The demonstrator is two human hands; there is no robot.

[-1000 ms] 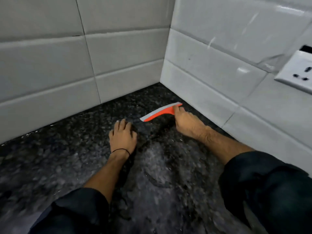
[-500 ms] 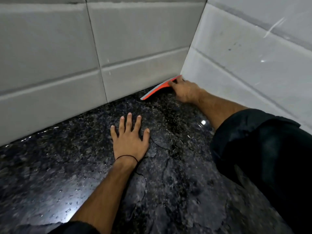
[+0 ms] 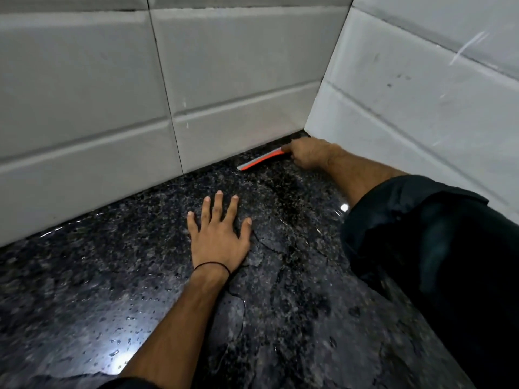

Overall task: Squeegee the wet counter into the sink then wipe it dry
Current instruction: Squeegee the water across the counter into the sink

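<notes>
Right hand (image 3: 307,154) grips squeegee (image 3: 261,161); left hand (image 3: 220,234) flat.

Pale grey tiled walls (image 3: 238,66) meet in a corner, lit from above.

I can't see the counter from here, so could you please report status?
Right hand gripping squeegee in the wall corner. Left hand flat on wet counter. Nothing blocking.

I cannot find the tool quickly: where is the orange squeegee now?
In the head view, the squeegee lies far right on the counter, at the foot of the back wall tiles near the corner, gripped by the right hand.
</notes>
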